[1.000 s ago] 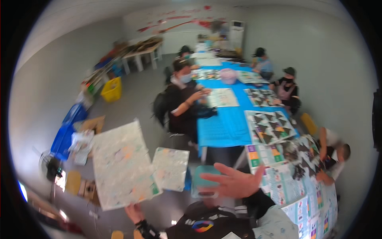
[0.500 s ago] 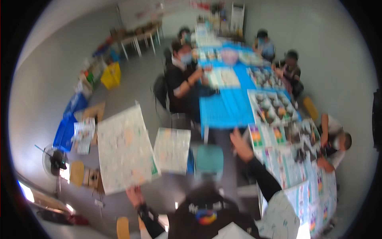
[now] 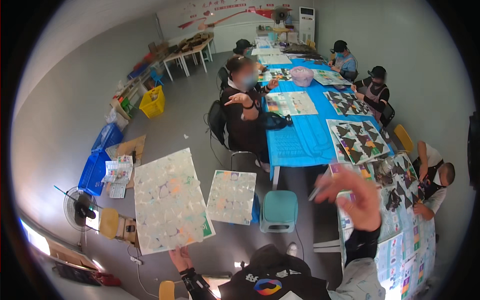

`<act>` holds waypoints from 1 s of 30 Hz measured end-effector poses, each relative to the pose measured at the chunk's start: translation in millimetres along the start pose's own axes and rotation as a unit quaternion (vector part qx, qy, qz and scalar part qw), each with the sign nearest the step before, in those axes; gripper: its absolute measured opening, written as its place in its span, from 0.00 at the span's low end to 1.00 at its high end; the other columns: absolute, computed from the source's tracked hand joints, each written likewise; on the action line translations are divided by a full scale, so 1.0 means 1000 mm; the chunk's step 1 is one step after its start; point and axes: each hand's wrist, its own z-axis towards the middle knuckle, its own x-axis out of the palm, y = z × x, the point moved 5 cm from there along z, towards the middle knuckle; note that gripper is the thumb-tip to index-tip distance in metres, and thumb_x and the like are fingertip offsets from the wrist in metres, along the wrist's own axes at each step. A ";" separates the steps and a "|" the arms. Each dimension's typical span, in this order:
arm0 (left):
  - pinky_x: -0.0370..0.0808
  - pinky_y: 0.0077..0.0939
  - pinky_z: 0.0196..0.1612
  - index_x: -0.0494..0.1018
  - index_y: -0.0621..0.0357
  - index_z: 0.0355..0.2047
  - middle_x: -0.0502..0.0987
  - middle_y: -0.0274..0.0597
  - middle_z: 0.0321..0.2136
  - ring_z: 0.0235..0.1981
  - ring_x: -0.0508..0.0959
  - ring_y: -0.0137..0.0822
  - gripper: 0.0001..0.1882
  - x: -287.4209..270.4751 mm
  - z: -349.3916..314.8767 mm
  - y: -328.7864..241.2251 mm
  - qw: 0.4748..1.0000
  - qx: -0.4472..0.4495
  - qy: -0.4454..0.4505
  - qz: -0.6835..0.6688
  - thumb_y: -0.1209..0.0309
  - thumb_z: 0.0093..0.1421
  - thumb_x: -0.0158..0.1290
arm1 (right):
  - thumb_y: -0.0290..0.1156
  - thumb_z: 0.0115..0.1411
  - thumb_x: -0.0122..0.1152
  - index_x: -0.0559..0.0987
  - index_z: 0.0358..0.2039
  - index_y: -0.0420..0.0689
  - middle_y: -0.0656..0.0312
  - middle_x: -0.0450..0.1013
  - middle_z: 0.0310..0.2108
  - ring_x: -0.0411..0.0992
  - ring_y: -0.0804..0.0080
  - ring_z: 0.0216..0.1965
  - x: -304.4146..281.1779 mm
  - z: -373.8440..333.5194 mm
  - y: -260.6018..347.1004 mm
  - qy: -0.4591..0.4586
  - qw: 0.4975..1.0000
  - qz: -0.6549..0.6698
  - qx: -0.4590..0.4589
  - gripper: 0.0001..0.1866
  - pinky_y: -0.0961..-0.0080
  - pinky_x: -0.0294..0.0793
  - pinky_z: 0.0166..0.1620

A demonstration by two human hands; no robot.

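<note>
My left hand [image 3: 181, 258] grips the lower edge of a large sheet [image 3: 170, 200], pale and covered in patches, with a green corner. The sheet is held up at a tilt over the floor. My right hand [image 3: 352, 192] is raised near the corner of the blue-covered table [image 3: 300, 142], blurred by motion. Its fingers are curled around a thin, pale sliver at the fingertips, too smeared to name. A second patched sheet [image 3: 231, 196] lies low, just right of the held one. Beside it stands a teal stool [image 3: 278, 207].
Printed sheets with black pieces [image 3: 359, 141] cover the table's right side. A person in dark clothes [image 3: 245, 112] sits at its left, hands raised; several others work along it. A yellow basket [image 3: 152, 104], blue crates [image 3: 95, 172] and a fan [image 3: 80, 206] stand at left.
My right hand has come up and closer, to the right, its fingers now curled. The held sheet has shifted slightly right and down in view. The seated person at left has raised a hand.
</note>
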 end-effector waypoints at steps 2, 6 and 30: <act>0.75 0.29 0.45 0.56 0.56 0.57 0.67 0.44 0.53 0.49 0.73 0.39 0.23 0.004 0.002 -0.003 1.000 0.002 0.000 -0.013 0.77 0.61 0.43 | 0.28 0.57 0.56 0.65 0.56 0.41 0.57 0.77 0.34 0.76 0.71 0.31 0.036 -0.024 -0.009 0.014 0.993 0.097 0.066 0.25 0.76 0.73 0.41; 0.75 0.28 0.44 0.57 0.56 0.56 0.67 0.44 0.52 0.48 0.73 0.38 0.21 0.008 0.003 0.001 1.000 -0.002 -0.002 -0.007 0.77 0.62 0.43 | 0.29 0.58 0.55 0.67 0.55 0.40 0.56 0.77 0.32 0.76 0.74 0.31 0.071 -0.041 -0.071 0.130 0.973 -0.033 0.187 0.23 0.81 0.73 0.37; 0.76 0.24 0.43 0.56 0.58 0.57 0.69 0.45 0.51 0.43 0.76 0.35 0.21 0.028 -0.010 0.005 0.999 0.027 0.016 -0.018 0.76 0.63 0.42 | 0.31 0.59 0.52 0.74 0.44 0.36 0.56 0.77 0.29 0.77 0.72 0.31 0.067 -0.124 -0.205 0.104 0.941 -0.015 0.321 0.15 0.79 0.73 0.38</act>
